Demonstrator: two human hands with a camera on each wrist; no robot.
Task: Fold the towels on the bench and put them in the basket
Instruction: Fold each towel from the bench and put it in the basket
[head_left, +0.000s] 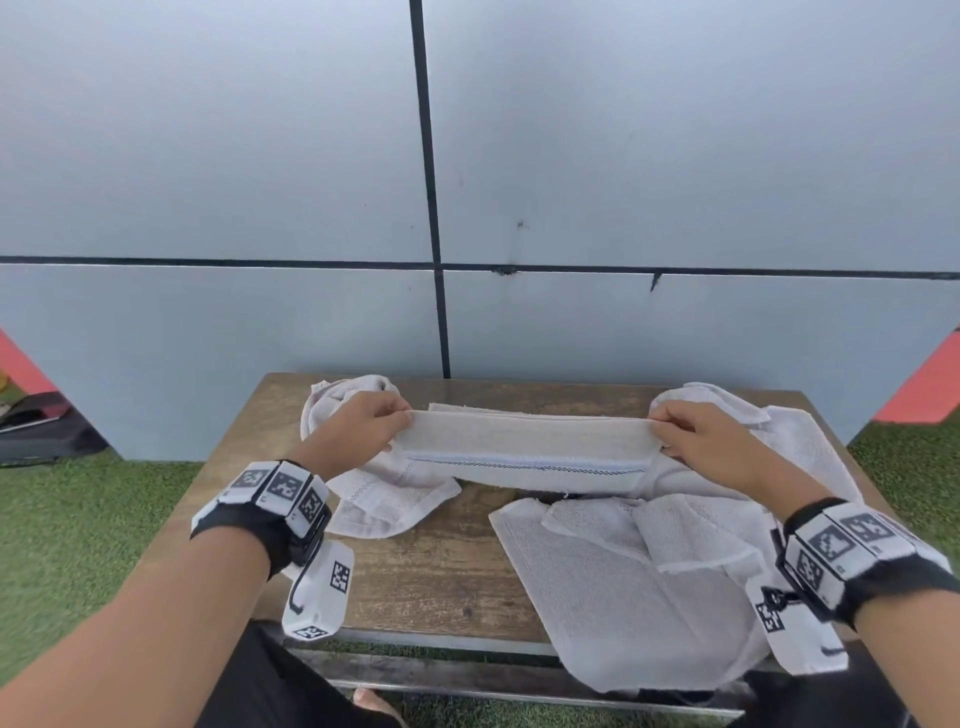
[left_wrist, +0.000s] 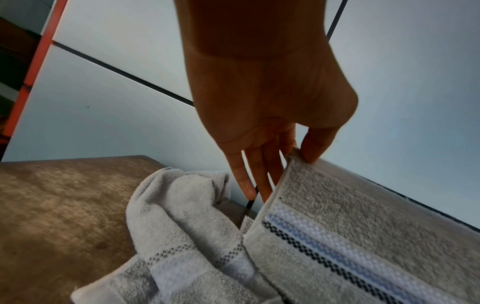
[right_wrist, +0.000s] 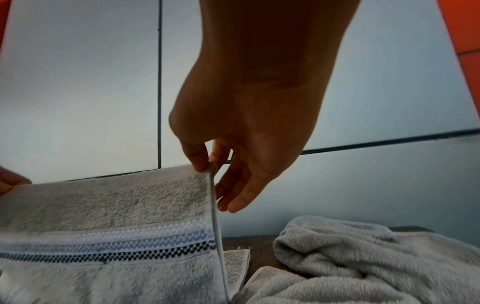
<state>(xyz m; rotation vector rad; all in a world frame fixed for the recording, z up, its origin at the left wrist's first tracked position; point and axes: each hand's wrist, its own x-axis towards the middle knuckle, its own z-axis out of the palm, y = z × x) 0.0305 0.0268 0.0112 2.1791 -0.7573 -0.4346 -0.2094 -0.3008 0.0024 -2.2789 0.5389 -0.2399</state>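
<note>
Towel (head_left: 524, 449) pinched taut by left hand (head_left: 358, 423) and right hand (head_left: 701, 441) (thumb-and-finger grip), above worktop (head_left: 426, 561); loose towels at 3 and 9 o'clock.

Left hand (left_wrist: 270, 98) reaching down from top centre, thumb and fingers pinching the upper corner of a striped towel (left_wrist: 363, 236) at right. Crumpled second towel (left_wrist: 182, 216) at lower centre on wooden bench (left_wrist: 57, 205), lower left.
</note>
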